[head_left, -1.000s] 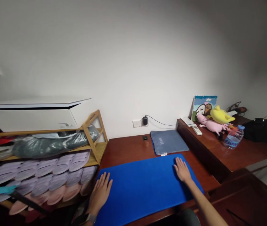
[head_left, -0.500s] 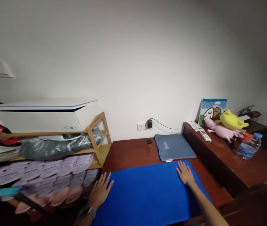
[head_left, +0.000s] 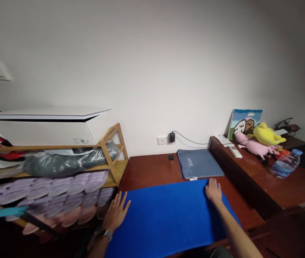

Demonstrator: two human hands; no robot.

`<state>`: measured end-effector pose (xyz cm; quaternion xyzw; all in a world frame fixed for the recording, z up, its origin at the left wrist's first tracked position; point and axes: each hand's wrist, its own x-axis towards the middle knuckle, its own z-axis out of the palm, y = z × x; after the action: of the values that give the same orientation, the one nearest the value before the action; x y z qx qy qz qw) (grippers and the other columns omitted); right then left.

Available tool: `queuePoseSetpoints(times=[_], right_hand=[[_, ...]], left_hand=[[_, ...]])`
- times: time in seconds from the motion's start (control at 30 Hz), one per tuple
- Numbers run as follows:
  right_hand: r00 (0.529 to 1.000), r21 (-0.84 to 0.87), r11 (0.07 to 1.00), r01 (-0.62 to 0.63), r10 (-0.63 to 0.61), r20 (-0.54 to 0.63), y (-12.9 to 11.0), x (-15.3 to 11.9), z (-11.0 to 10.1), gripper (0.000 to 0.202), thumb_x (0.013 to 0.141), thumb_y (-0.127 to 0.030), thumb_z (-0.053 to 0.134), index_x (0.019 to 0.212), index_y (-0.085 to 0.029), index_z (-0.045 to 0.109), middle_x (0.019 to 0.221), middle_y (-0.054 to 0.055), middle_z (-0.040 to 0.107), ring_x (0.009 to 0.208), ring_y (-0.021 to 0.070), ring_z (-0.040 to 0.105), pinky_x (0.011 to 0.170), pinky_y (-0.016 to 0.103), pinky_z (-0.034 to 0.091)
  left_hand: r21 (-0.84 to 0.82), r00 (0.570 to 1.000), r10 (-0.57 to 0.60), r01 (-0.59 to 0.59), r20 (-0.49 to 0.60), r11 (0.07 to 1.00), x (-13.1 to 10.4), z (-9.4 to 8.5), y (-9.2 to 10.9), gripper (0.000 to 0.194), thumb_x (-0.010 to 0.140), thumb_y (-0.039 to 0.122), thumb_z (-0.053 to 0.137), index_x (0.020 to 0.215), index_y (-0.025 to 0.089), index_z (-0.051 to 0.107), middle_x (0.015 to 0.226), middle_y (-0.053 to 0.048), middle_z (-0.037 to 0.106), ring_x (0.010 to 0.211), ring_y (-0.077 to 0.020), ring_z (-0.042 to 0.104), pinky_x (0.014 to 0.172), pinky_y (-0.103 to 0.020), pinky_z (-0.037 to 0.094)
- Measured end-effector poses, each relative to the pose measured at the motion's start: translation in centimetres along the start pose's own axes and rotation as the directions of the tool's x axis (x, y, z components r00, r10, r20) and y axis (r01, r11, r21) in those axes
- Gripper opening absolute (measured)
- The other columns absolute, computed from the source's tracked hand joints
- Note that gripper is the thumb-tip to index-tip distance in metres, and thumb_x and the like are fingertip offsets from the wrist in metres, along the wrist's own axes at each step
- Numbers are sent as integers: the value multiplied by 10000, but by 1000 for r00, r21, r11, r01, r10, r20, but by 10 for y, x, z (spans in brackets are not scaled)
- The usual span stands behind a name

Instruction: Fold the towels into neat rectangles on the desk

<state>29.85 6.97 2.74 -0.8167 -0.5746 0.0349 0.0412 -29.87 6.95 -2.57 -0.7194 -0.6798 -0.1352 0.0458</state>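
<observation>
A blue cloth [head_left: 165, 215] lies spread over the near part of the brown desk and hangs past its front edge. My left hand [head_left: 116, 214] rests by the cloth's left edge, fingers stretched out and apart, with a watch on the wrist. At the far right corner of the cloth lies my right hand [head_left: 213, 191], palm down, its fingers a little bent at the edge. Just beyond the cloth is a folded grey-blue cloth [head_left: 200, 163] with white lettering and a small tag.
To the left stands a wooden rack [head_left: 114, 154] with rows of slippers [head_left: 77, 183] and a white box [head_left: 44, 130] on top. At the right, a raised divider [head_left: 243, 179] borders another surface with plush toys [head_left: 266, 135], a remote [head_left: 235, 152] and a water bottle [head_left: 286, 165].
My right hand has shifted slightly outward to the cloth's far right corner, and its fingers are more bent. My left hand stays by the left edge. The view has tilted slightly.
</observation>
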Motion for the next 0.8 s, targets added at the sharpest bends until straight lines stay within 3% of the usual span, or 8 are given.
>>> queuePoseSetpoints(times=[0.07,0.13,0.23,0.33,0.43,0.57,0.67,0.8], right_hand=[[983,61,983,174,-169,-75,-51,-21,3,700,1053,-300,292,1705,-61,380,1772,166,349,1679,314,257,1371,524,172],[917,153,904,398,-393,-64,-98,-44,12,681,1096,-382,276,1734,-156,344,1786,88,337,1680,261,258,1376,460,174],[847,216,827,518,-531,2,-130,-60,24,690,1116,-487,264,1748,-213,308,1796,39,306,1689,234,220,1383,447,145],[908,187,900,394,-413,75,-93,-46,23,717,1118,-524,221,1756,-199,265,1805,41,265,1697,239,185,1386,489,123],[972,110,975,193,-206,115,-16,-16,17,735,1111,-500,198,1761,-159,231,1816,59,224,1698,255,179,1383,501,134],[991,88,996,22,-33,133,61,12,16,734,1098,-467,186,1756,-152,270,1821,72,225,1697,267,186,1375,511,167],[991,177,984,-5,-18,130,76,23,16,733,1070,-480,273,1732,-175,353,1810,70,292,1688,256,229,1371,484,187],[999,277,960,-30,20,38,79,35,10,681,1046,-456,300,1598,-182,590,1701,115,511,1578,242,470,1288,397,368]], left_hand=[[-7,1000,-4,4,7,1000,0,0,0,722,1044,526,368,1638,136,497,1705,-220,499,1600,-394,444,1263,-609,419],[-7,1000,-5,5,18,1000,1,0,-1,725,1044,527,370,1643,138,490,1711,-216,490,1602,-391,441,1269,-605,412],[1,1000,-2,2,30,1000,1,1,-3,729,1043,529,367,1652,142,478,1720,-202,484,1613,-381,426,1285,-585,396],[8,999,5,-6,34,1000,2,3,-7,730,1044,531,361,1652,146,481,1717,-196,492,1614,-373,426,1296,-565,386],[8,1000,12,-12,24,1000,2,6,-7,732,1043,534,353,1648,146,488,1712,-200,497,1615,-376,424,1291,-569,394],[11,999,0,0,37,1000,2,2,-3,747,1041,542,336,1650,134,479,1730,-214,463,1621,-374,413,1293,-581,380],[27,998,-15,13,62,1000,2,-7,0,739,1031,531,338,1643,145,489,1720,-206,480,1613,-371,428,1306,-600,346],[31,1000,17,-18,15,999,6,-27,21,717,1018,492,340,1616,144,528,1696,-200,520,1599,-381,447,1315,-630,311]])
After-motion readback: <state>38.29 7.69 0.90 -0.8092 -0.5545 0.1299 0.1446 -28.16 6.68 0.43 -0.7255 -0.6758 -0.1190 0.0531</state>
